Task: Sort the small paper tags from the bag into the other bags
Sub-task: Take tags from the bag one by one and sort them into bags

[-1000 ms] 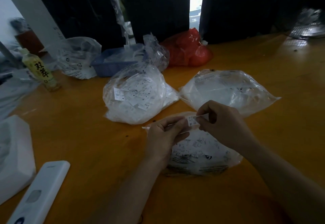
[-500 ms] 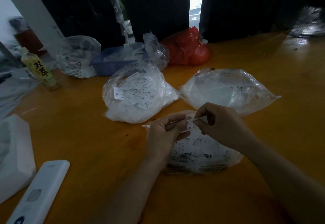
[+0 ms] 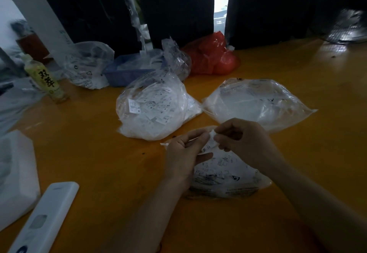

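Over the orange surface [image 3: 79,149], above the source bag [image 3: 222,175], left hand [image 3: 184,153] and right hand [image 3: 244,141] pinch one paper tag [image 3: 212,134], probably light, limp and crease-prone, best held by its edges.

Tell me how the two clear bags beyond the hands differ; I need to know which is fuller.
The left bag bulges into a rounded heap, while the right bag lies flatter and spreads wider. Printed tags show plainly through the left bag; the right bag's contents look like a pale, blurred mass, so what fills it cannot be told. Both are clear plastic, rest on the orange table, and neither is touched by a hand.
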Demonstrator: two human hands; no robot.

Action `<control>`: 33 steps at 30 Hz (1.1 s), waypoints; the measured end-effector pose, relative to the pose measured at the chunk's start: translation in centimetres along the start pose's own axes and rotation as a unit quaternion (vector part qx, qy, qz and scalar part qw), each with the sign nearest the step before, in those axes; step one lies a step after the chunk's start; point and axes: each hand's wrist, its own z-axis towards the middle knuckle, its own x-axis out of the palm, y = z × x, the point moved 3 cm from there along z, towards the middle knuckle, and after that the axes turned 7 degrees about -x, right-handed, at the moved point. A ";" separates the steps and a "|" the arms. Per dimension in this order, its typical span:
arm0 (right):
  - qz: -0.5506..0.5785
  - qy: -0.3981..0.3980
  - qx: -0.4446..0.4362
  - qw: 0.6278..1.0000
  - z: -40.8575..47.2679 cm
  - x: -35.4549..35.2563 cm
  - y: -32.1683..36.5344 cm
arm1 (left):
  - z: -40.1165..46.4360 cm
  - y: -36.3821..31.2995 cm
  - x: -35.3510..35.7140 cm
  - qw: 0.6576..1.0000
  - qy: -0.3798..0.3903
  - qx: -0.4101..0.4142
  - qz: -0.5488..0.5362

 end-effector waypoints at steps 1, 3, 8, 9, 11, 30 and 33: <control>-0.019 -0.008 -0.006 1.000 0.0 0.1 0.0 | 0.0 0.0 0.0 1.000 0.005 0.002 0.000; -0.064 -0.029 -0.018 0.997 0.0 0.3 0.1 | -0.1 0.0 0.0 1.000 0.008 0.001 -0.004; -0.089 -0.014 -0.037 0.995 -0.2 0.6 0.6 | -0.2 0.0 0.1 1.000 0.007 -0.003 -0.022; -0.084 -0.005 -0.040 0.996 -0.2 0.6 0.8 | -0.1 -0.1 0.0 0.999 0.001 -0.007 -0.032; -0.087 0.018 -0.049 0.995 -0.3 0.7 1.1 | -0.2 -0.1 0.0 0.999 0.002 -0.009 -0.034; -0.321 -0.075 0.071 0.941 3.5 -5.7 -5.8 | 7.0 -12.1 -6.6 0.711 -0.300 0.224 0.595; -0.405 0.037 0.092 0.909 3.6 -5.1 -7.1 | 9.1 -10.7 -6.8 0.599 -0.289 0.132 0.735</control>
